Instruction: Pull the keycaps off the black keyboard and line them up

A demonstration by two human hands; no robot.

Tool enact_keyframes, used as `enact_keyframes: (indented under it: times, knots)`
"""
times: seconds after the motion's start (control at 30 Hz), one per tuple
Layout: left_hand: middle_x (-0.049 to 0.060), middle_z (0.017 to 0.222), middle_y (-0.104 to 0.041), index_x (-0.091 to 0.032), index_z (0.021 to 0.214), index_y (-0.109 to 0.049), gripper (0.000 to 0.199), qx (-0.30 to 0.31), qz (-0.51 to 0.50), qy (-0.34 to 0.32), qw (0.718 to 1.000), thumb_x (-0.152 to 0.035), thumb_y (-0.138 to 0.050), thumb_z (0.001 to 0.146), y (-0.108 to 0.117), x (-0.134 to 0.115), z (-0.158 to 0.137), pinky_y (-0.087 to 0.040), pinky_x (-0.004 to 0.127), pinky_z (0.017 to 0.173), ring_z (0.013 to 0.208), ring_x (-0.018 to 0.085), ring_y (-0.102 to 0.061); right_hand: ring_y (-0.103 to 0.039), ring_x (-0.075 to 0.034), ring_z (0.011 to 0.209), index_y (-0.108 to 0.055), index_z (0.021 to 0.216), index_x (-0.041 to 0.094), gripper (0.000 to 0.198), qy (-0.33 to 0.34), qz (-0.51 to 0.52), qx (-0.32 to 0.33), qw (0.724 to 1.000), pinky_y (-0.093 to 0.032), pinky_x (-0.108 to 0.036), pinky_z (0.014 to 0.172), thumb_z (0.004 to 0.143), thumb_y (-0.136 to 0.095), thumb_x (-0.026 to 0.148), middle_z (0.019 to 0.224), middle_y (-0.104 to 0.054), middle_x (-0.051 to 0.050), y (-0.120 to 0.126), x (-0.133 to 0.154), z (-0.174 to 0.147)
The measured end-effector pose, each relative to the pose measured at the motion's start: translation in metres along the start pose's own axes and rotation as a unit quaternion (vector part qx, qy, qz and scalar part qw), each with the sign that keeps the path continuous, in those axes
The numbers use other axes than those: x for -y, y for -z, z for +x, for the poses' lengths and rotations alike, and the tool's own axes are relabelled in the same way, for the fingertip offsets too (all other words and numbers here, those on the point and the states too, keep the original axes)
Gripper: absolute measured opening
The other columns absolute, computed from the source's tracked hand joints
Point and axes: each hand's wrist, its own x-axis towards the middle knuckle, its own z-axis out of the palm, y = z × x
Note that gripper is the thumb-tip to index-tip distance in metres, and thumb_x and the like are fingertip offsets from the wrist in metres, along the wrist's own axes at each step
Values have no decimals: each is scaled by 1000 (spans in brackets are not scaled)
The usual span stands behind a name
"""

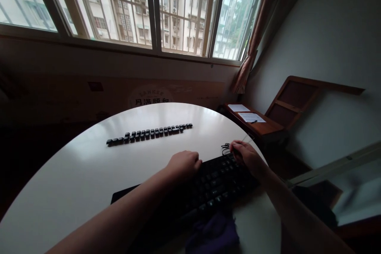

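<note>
A black keyboard (214, 182) lies at an angle on the round white table, partly covered by my forearms. Curled fingers of my left hand (185, 162) rest closed at its far edge, gripping it there. Over the far right corner, my right hand (246, 157) is closed in a pinch on a thin wire tool (244, 138), whose fine wires stick out past the fingers; the rest of it is hidden. Beside that hand sits a coiled black cable (225, 147). Loose black keycaps (151, 133) stand in rows farther back on the table.
A purple cloth (216, 232) lies at the near side of the keyboard on the white table (74, 174). To the right, a wooden chair (270, 125) bears papers (251, 117) and a pen. Behind the table are a cardboard box and a barred window.
</note>
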Motion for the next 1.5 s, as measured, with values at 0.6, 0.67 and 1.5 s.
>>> enact_keyframes:
  times: [0.6,0.67,1.5]
  knots:
    - [9,92,-70,-21,85,-65,31,9,-17,5,1000,-42,-44,90,1,1,0,-47,32,68,84,24,-65,-44,-16,50,-51,65,21,44,91,-162,-33,982,-37,-27,48,95,-40,51,55,-47,1,-11,-21,10]
    - [9,92,-70,-21,85,-65,31,9,-17,5,1000,-42,-44,90,1,1,1,-47,32,67,84,24,-65,-43,-15,50,-50,66,21,43,102,-162,-32,981,-35,-27,48,96,-38,50,56,-45,2,-11,-22,6]
    - [8,88,-71,-20,78,-65,34,-3,-7,-9,1000,-41,-41,91,-1,2,2,-46,30,64,79,23,-64,-48,-16,51,-49,68,22,40,168,-265,-68,947,-38,-28,54,99,-33,42,55,-50,1,-17,-17,-2]
